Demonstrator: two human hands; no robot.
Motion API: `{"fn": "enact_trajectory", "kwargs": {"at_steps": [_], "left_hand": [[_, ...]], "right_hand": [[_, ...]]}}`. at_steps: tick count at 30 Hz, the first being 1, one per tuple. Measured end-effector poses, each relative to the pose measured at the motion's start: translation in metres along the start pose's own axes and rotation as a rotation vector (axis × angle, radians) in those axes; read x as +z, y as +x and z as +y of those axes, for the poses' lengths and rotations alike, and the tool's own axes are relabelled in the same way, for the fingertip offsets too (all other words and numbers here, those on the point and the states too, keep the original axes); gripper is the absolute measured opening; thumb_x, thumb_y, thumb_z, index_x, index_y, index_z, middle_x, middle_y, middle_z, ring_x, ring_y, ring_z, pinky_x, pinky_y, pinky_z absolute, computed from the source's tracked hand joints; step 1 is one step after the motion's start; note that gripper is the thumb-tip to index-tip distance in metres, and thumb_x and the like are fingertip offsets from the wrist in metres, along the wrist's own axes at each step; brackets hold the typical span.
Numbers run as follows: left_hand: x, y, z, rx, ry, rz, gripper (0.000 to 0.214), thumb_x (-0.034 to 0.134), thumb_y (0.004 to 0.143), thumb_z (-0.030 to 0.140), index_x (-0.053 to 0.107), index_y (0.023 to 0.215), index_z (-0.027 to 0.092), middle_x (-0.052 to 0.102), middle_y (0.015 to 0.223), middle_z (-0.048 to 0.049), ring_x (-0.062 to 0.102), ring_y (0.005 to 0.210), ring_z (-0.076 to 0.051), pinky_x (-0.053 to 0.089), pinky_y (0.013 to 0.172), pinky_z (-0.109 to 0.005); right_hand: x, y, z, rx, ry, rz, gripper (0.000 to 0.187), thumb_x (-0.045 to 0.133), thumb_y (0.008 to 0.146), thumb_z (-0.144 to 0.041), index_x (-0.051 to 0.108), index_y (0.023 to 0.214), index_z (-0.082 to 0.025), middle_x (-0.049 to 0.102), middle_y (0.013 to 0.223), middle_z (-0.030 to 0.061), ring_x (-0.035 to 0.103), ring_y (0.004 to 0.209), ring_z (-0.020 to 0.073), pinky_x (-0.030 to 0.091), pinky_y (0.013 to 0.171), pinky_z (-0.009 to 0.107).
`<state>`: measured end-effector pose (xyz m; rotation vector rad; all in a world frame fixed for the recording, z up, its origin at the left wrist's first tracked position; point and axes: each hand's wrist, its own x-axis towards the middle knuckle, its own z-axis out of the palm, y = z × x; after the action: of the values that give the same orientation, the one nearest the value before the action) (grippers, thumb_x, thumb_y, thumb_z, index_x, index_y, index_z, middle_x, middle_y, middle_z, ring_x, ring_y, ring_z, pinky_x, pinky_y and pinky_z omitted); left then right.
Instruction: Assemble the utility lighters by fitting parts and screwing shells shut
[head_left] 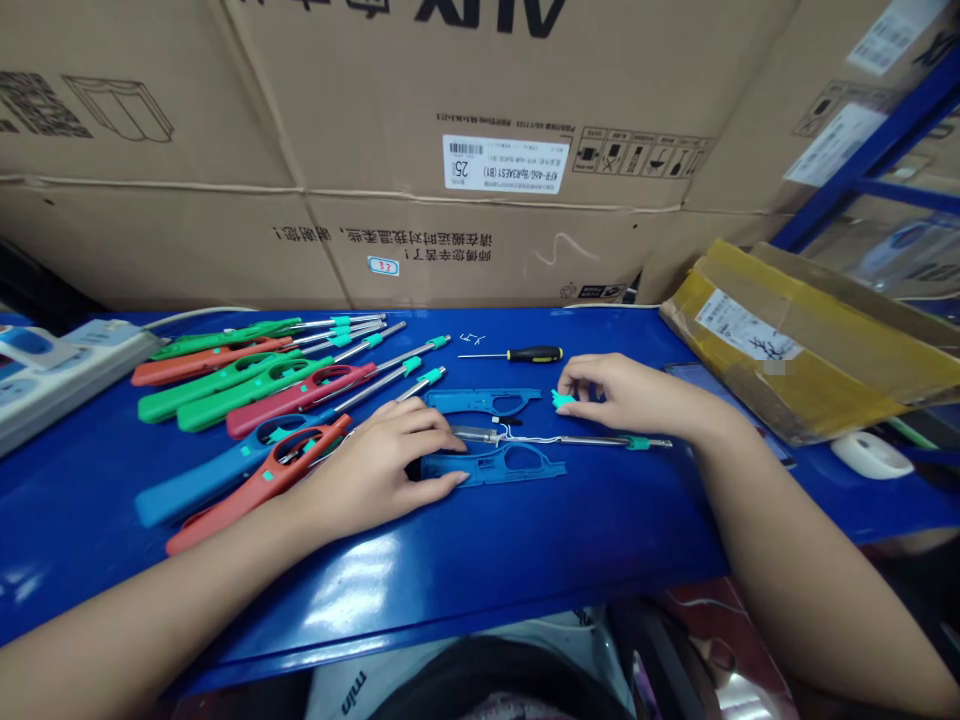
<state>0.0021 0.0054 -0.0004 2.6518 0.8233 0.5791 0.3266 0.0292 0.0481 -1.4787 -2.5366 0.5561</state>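
A taken-apart blue lighter lies on the blue table [525, 540]: one shell half [484, 401] further back, the other half [499, 466] nearer me, and between them the metal tube with its wire [570, 439]. My left hand [379, 460] rests on the near shell's left end, fingers curled over it. My right hand [626, 392] pinches a small teal plastic part [561, 401] just right of the far shell.
Several whole long-nosed lighters [255, 400] in green, red, orange and blue lie in a row at the left. A black-handled screwdriver [525, 354] lies behind the shells. Cardboard boxes [480, 150] wall the back; a taped yellow box [795, 340] and a white mouse [870, 455] sit right, a power strip [52, 365] left.
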Motion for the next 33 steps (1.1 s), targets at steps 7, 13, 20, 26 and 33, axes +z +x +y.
{"fn": "enact_trajectory", "kwargs": {"at_steps": [7, 13, 20, 26, 33], "left_hand": [[0.001, 0.002, -0.003, 0.020, -0.057, 0.029, 0.017, 0.065, 0.096, 0.033, 0.071, 0.107, 0.022, 0.069, 0.100, -0.0029, 0.062, 0.096, -0.019, 0.047, 0.089, -0.035], [0.003, 0.004, 0.002, 0.038, -0.090, 0.073, 0.018, 0.064, 0.097, 0.028, 0.072, 0.111, 0.023, 0.068, 0.102, -0.0035, 0.061, 0.096, -0.018, 0.048, 0.091, -0.034], [0.002, 0.014, 0.007, -0.038, 0.049, 0.088, 0.022, 0.055, 0.099, 0.024, 0.071, 0.113, 0.020, 0.067, 0.110, -0.0068, 0.059, 0.103, -0.022, 0.049, 0.096, -0.040], [-0.009, 0.023, 0.014, -0.132, 0.177, -0.039, 0.020, 0.057, 0.097, 0.027, 0.072, 0.107, 0.021, 0.069, 0.106, -0.0073, 0.061, 0.105, -0.029, 0.050, 0.096, -0.048], [0.004, 0.019, 0.003, -0.170, 0.083, 0.012, 0.015, 0.058, 0.097, 0.027, 0.069, 0.104, 0.019, 0.068, 0.104, -0.0072, 0.063, 0.100, -0.026, 0.053, 0.091, -0.045]], "right_hand": [[0.010, 0.007, -0.008, -0.134, 0.095, 0.298, 0.012, 0.069, 0.088, -0.028, 0.064, 0.092, -0.018, 0.068, 0.089, 0.0043, 0.059, 0.070, 0.0139, 0.046, 0.067, 0.028], [0.036, 0.016, -0.022, -0.154, 0.294, 0.419, 0.015, 0.069, 0.088, -0.028, 0.064, 0.099, -0.019, 0.063, 0.085, 0.0019, 0.056, 0.070, 0.0130, 0.046, 0.063, 0.027], [0.028, 0.026, -0.038, -0.106, 0.329, 0.436, 0.016, 0.067, 0.088, -0.032, 0.068, 0.094, -0.017, 0.064, 0.084, 0.0026, 0.055, 0.071, 0.0139, 0.044, 0.066, 0.028], [-0.003, 0.028, -0.054, -0.148, 0.071, 0.329, 0.016, 0.062, 0.093, -0.030, 0.069, 0.096, -0.016, 0.072, 0.093, 0.0062, 0.063, 0.081, 0.0179, 0.044, 0.075, 0.030], [0.012, 0.020, -0.044, -0.088, -0.168, 0.168, 0.019, 0.043, 0.099, -0.024, 0.061, 0.098, -0.017, 0.071, 0.096, 0.0086, 0.061, 0.083, 0.0194, 0.038, 0.070, 0.029]]}}
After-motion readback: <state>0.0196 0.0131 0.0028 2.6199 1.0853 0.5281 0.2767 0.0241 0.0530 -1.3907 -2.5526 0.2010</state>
